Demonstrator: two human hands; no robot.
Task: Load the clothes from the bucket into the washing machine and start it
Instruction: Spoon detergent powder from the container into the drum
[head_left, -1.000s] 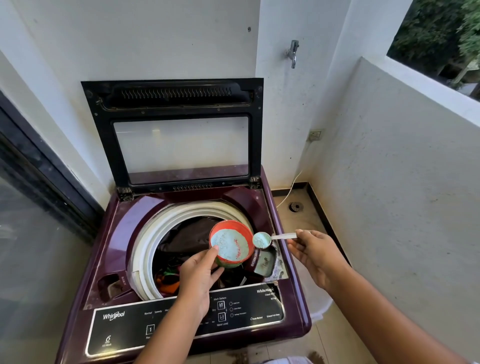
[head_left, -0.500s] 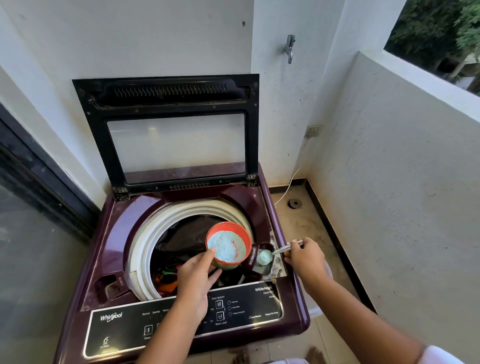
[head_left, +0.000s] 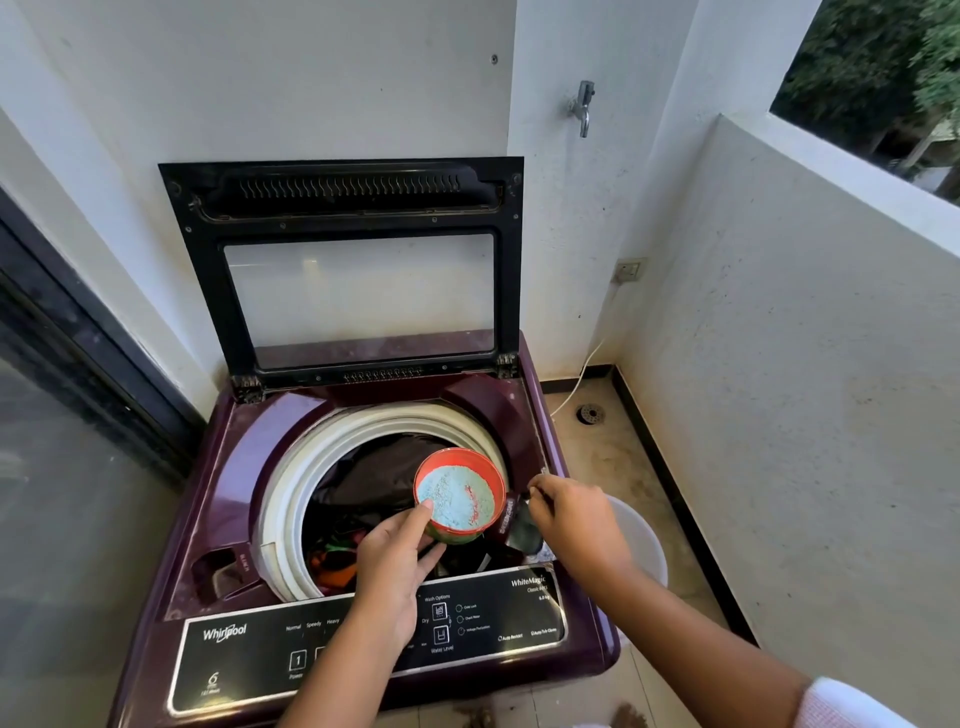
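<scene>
The maroon top-load washing machine stands with its black-framed lid raised. Dark and orange clothes lie inside the white-rimmed drum. My left hand holds a red tub of blue detergent powder over the drum's right side. My right hand pinches a metal spoon whose bowl dips into the detergent tray at the machine's front right corner. A white bucket shows on the floor, partly hidden behind my right hand.
The control panel runs along the machine's front edge. A tap sticks out of the wall above. A socket, a white cable and a floor drain sit to the right. A low parapet wall closes the right side.
My right hand has carried the spoonful of powder from beside the tub down into the detergent tray and tipped it. My left hand keeps the tub in place.
</scene>
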